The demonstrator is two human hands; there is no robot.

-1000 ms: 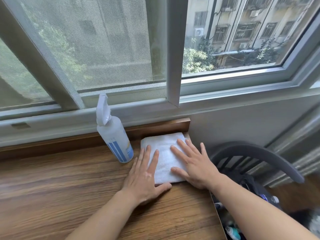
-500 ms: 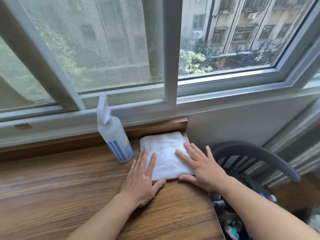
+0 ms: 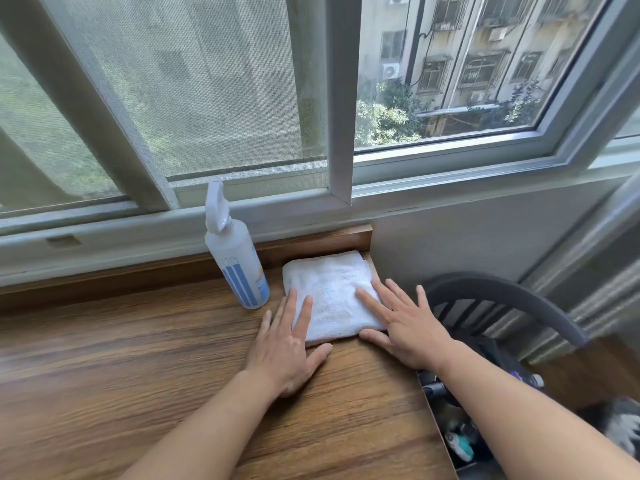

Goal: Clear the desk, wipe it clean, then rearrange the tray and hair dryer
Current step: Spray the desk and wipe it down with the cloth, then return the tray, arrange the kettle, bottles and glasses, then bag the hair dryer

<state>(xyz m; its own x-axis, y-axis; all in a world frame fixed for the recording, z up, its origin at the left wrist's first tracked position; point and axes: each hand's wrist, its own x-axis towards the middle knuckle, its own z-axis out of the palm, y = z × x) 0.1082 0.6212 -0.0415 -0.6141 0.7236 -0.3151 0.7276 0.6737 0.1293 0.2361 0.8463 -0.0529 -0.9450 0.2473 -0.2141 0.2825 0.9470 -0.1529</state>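
Resting flat with fingers straight and spread, both hands lie on a folded white cloth [image 3: 332, 292] in the far right corner of the wooden desk [image 3: 121, 375]. The left hand [image 3: 284, 344] covers the cloth's near left edge, its thumb on the wood. The right hand [image 3: 405, 330] covers the near right edge. Neither grips anything. Just left of the cloth stands an upright spray bottle [image 3: 239, 268], white with blue stripes; I cannot tell how full it is. A dark chair [image 3: 502, 289] sits right of the desk, with blurred clutter below.
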